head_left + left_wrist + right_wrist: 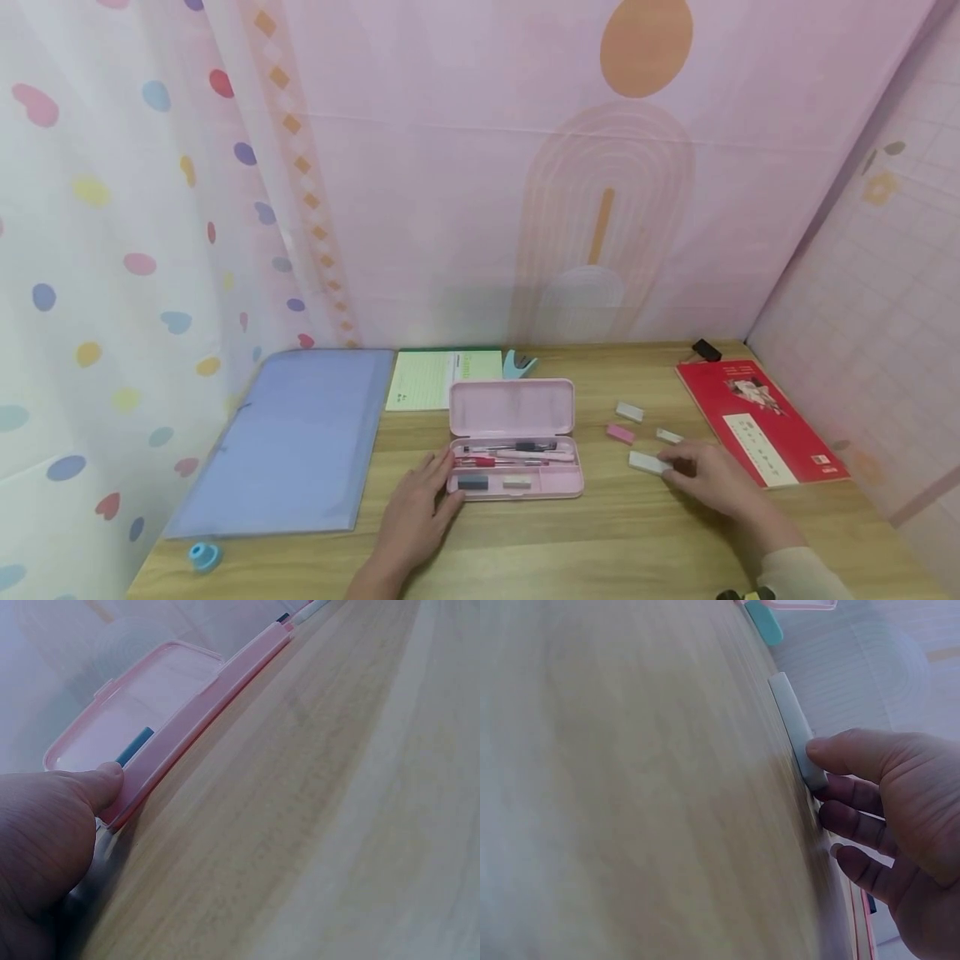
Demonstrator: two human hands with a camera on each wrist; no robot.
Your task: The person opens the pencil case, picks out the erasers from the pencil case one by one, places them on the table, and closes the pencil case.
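Observation:
An open pink pencil case [516, 492] stands on the table with its lid [512, 408] tilted back. My left hand [418, 506] rests against its left end, thumb [109, 784] at the front corner; the left fingertips are hidden in the left wrist view. Several pens, one a red pen [498, 462], lie in the case above a dark blue eraser [472, 482] and a whitish eraser [516, 482]. To the right, my right hand [708, 477] pinches the near end of a white eraser [793, 724] low at the tabletop. Another white eraser [629, 412], a pink eraser [620, 433] and a small white block [669, 436] lie close by.
A blue folder [300, 442] covers the table's left side, with a small light-blue round object [204, 557] before it. Behind the case are a lined notepad [427, 381] and a light-blue forked object [517, 364]. A red booklet [757, 417] and a black object [707, 350] lie right.

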